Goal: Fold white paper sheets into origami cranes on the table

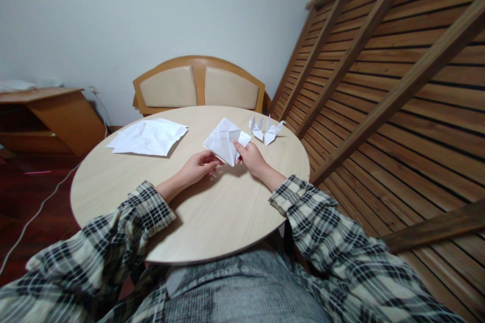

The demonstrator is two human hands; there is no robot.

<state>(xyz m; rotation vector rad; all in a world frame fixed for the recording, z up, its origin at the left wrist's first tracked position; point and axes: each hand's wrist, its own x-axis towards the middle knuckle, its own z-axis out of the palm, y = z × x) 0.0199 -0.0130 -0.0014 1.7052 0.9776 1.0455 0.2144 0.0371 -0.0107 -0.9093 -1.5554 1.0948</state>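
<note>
A partly folded white paper (223, 140) is held up just above the round wooden table (197, 217). My left hand (199, 165) pinches its lower left corner, fingers closed on it. My right hand (252, 157) grips its lower right edge, thumb on top of the sheet. Both sleeves are plaid and rest over the table's near side.
A loose pile of white sheets (148, 137) lies on the table's left. Two small folded paper figures (266, 130) stand at the far right edge. A wooden chair (199, 85) faces me across the table. A slatted wooden wall (397, 91) rises on the right; a low cabinet (49, 116) stands left.
</note>
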